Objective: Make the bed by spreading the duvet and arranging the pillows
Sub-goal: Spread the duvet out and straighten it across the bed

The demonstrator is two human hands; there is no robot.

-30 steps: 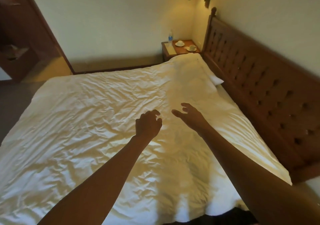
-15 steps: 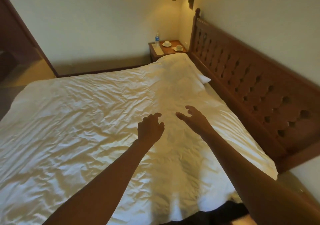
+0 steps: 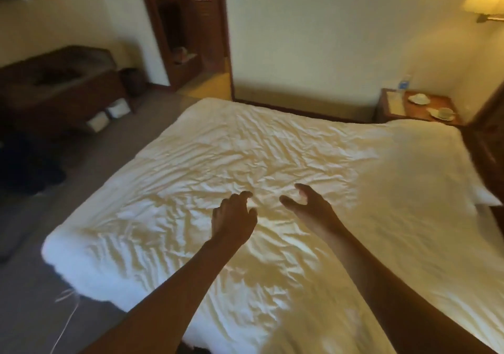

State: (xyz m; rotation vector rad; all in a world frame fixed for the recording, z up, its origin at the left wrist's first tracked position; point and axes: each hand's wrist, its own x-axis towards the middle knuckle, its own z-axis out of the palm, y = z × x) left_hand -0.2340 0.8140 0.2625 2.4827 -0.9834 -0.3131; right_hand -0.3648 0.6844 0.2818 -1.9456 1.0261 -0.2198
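Left grip point(image 3: 234, 217), right grip point(image 3: 311, 206) loose over duvet point(image 3: 245, 149) (nightstand point(image 3: 414, 109) beyond)

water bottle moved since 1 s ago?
No. The water bottle stands on the same far corner of the nightstand; only the camera swung left.

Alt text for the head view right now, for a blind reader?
A person's left hand and right hand reach out, both empty, over a wrinkled white duvet spread out flat. A nightstand with cups and a water bottle stands far right.
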